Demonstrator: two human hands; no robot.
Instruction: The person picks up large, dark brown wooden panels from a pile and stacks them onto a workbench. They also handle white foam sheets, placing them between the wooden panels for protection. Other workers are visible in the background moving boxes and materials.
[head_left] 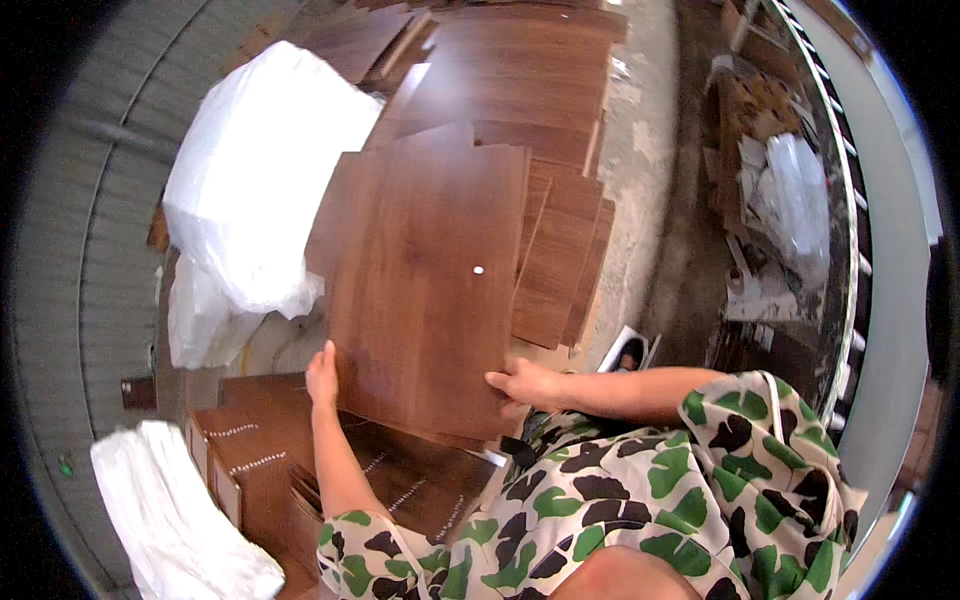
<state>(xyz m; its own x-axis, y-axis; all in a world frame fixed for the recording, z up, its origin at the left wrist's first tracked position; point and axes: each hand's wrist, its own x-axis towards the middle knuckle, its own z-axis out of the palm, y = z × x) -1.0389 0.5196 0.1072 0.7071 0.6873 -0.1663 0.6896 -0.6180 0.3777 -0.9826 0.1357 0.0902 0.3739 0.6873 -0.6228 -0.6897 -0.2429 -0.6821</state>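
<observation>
A brown wood-grain board (420, 290) lies flat in front of me, perhaps with more boards under it. My left hand (322, 375) grips its near left edge, thumb up along the side. At the near right edge, my right hand (527, 385) is closed on the same board, fingertips over the rim. A small white spot (478, 270) shows on its face. Just beyond the right edge, several loose brown panels (560, 265) are stacked unevenly. The undersides of both hands are hidden.
Large white plastic-wrapped bundles (265, 170) stand to the left of the board. More brown panels (530, 75) are piled at the far side. Brown boxes (245, 440) and a white folded sheet pile (175, 510) sit near left. Clear plastic (790, 200) lies among scraps at right.
</observation>
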